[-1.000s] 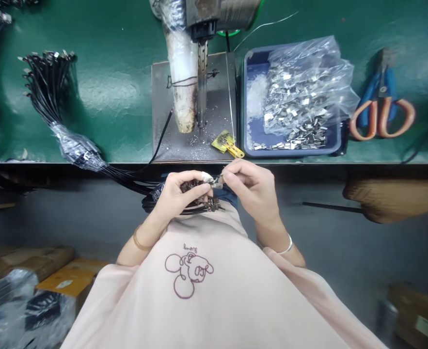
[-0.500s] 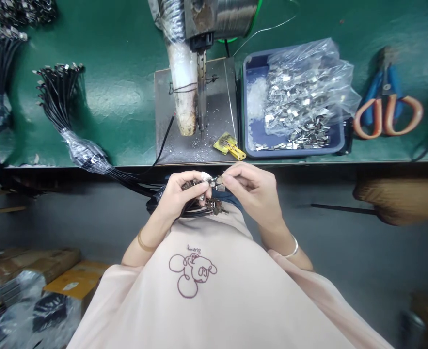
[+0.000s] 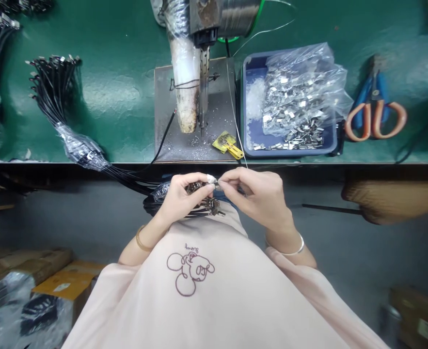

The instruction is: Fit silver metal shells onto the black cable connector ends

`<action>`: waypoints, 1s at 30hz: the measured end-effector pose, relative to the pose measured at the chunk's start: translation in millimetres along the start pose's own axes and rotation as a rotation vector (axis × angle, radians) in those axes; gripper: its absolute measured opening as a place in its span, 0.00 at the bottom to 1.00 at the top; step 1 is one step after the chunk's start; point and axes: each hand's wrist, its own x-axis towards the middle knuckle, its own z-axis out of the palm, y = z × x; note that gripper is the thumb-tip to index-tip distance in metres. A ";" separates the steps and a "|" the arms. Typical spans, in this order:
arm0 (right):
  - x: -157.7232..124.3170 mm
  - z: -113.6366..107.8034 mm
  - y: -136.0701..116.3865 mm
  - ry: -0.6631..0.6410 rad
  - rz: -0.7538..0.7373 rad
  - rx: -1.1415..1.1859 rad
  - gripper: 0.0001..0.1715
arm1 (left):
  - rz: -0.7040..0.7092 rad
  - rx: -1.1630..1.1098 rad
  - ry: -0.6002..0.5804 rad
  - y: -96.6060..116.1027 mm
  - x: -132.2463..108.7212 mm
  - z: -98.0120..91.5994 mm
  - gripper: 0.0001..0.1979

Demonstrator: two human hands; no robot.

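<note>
Close to the bench's front edge, my left hand (image 3: 180,198) is closed on the connector end of a black cable, with white wrapping on one fingertip. More metal cable connectors (image 3: 213,207) hang beneath it, over my lap. My right hand (image 3: 257,194) pinches at the same spot, its fingertips against a small metal piece mostly hidden between the two hands. A bundle of black cables (image 3: 86,151), wrapped in clear plastic, runs from the bench down to my left hand.
On the green bench (image 3: 126,39) stand a soldering iron (image 3: 203,92) over a grey plate (image 3: 165,140), a solder wire spool (image 3: 237,18), a blue tray (image 3: 290,153) of metal shells, and orange-handled pliers (image 3: 376,116). A yellow clip (image 3: 231,148) lies on the plate.
My right hand has turned slightly, and its fingertips have come closer to my left fingertips, hiding more of the metal connector. The whole view has shifted a little.
</note>
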 end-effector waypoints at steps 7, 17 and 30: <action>5.2 -19.8 18.6 0.447 0.286 0.100 0.09 | -0.191 -0.309 0.025 -1.0 4.2 -6.4 0.16; 37.7 -51.9 72.4 0.013 0.377 -0.475 0.06 | -0.312 -0.628 0.019 -4.3 10.9 -12.5 0.12; 60.2 -49.6 52.4 -0.213 0.551 -0.364 0.06 | -0.331 -0.633 0.040 -9.9 11.0 -10.6 0.15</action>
